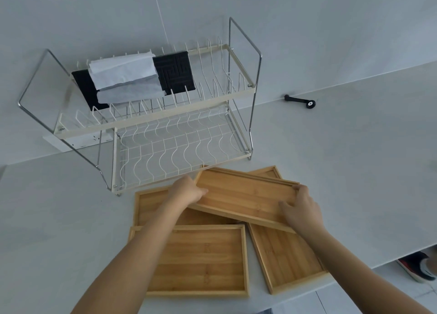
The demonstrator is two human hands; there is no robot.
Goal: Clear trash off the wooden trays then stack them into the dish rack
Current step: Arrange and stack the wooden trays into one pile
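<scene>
Several bare wooden trays lie on the white counter in front of a two-tier wire dish rack. I hold one wooden tray tilted above the others: my left hand grips its left end and my right hand grips its right end. Under it lie a front tray, a right tray, a back-left tray and part of another tray behind. No trash shows on the trays. The rack's lower tier holds nothing.
The rack's upper tier holds black mats and white papers. A black tool with a small wheel lies on the counter to the right. A white power strip sits behind the rack. A shoe is on the floor past the counter's right edge.
</scene>
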